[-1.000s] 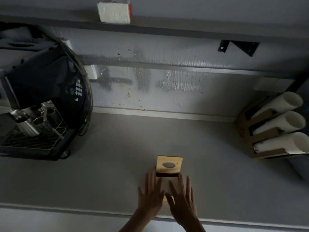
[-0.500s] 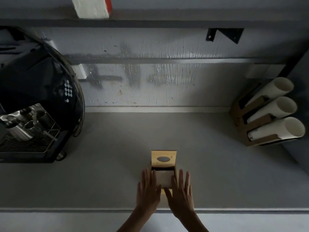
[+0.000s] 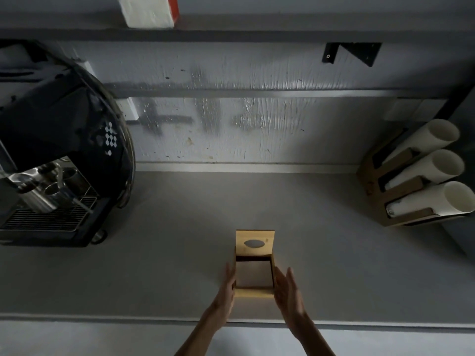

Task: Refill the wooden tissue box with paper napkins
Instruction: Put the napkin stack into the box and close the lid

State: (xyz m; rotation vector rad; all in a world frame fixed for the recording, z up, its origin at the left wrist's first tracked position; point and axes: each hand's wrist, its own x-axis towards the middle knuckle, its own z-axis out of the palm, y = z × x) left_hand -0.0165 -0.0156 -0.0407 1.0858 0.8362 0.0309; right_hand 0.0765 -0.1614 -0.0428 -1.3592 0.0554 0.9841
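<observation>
The wooden tissue box [image 3: 254, 292] stands on the grey counter [image 3: 167, 265] near its front edge. Its lid [image 3: 255, 244], with an oval slot, is swung up and back. A pale stack of paper napkins [image 3: 253, 274] lies inside the box. My left hand [image 3: 227, 287] lies flat against the box's left wall, fingers straight. My right hand [image 3: 288, 291] is beside the right wall, fingers straight, touching it or just off it. A white pack of napkins [image 3: 149, 11] with a red side sits on the shelf above.
A black espresso machine [image 3: 56, 150] with a metal drip tray fills the left. At the right, a cardboard holder [image 3: 401, 201] carries three stacks of white paper cups. A grey wall and a shelf bracket [image 3: 352, 52] stand behind.
Both hands lay flat over the open box and the napkins. They have parted to the box's left and right sides, uncovering the napkins inside.
</observation>
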